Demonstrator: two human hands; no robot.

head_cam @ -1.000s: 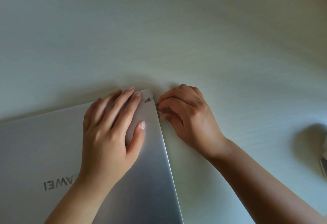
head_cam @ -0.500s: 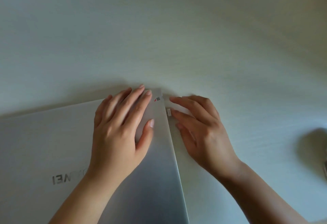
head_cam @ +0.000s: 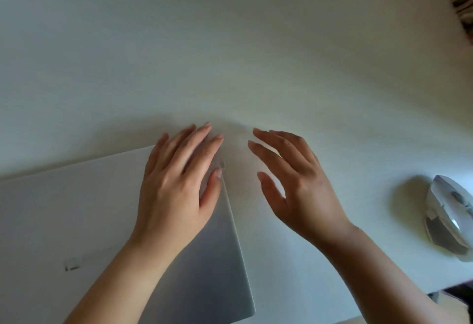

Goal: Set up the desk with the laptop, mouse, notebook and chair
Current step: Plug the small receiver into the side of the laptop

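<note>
On the desk [head_cam: 256, 54], the left hand [head_cam: 176, 190] lies flat on the closed laptop [head_cam: 76, 208], the right hand [head_cam: 297, 182] hovers spread and empty beside it, mouse [head_cam: 450, 217] well apart.

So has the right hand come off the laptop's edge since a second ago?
Yes. The right hand has opened and shifted right, away from the laptop edge; the left hand stays flat on the lid.

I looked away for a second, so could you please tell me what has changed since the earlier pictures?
The right hand let go of the small plug at the closed silver laptop's right edge and drew away rightward, fingers open. The view shifted, revealing a white angular mouse. The left hand stays flat on the lid.
</note>
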